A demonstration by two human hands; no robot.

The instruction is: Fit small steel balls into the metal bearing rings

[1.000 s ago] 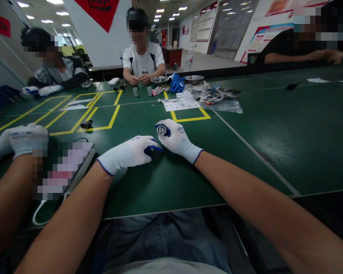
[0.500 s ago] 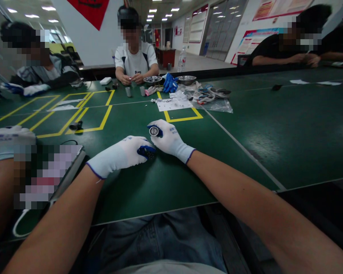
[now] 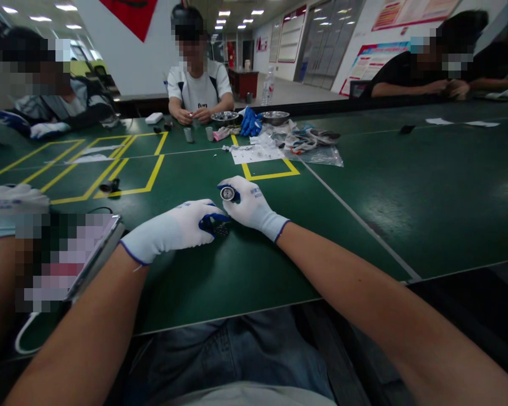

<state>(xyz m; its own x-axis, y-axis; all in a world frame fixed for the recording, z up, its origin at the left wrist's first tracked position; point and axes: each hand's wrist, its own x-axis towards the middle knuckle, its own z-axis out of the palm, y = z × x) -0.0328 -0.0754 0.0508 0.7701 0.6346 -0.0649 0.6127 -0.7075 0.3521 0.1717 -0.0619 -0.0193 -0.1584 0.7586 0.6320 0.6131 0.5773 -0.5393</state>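
My right hand (image 3: 252, 204), in a white glove with blue palm, is closed around a small round black part with a silver rim (image 3: 227, 193); its round end faces me. Beside it, my left hand (image 3: 186, 224), gloved alike, has its fingers curled round a dark piece with a speckled surface (image 3: 220, 226). Most of that piece is hidden by the fingers, so its kind is unclear. Both hands are just above the green table (image 3: 254, 276), close together, fingertips almost meeting.
A phone-like device (image 3: 95, 254) with a white cable lies left, near another person's gloved hand (image 3: 14, 208). A black part (image 3: 110, 186) sits by yellow tape. Farther back are paper (image 3: 256, 153), blue gloves (image 3: 250, 122), metal bowls (image 3: 275, 117) and cups (image 3: 188, 135). Several people sit around.
My left hand has shifted very slightly left and its fingers have loosened a little, showing more of the dark piece. My right hand keeps its hold almost unmoved.
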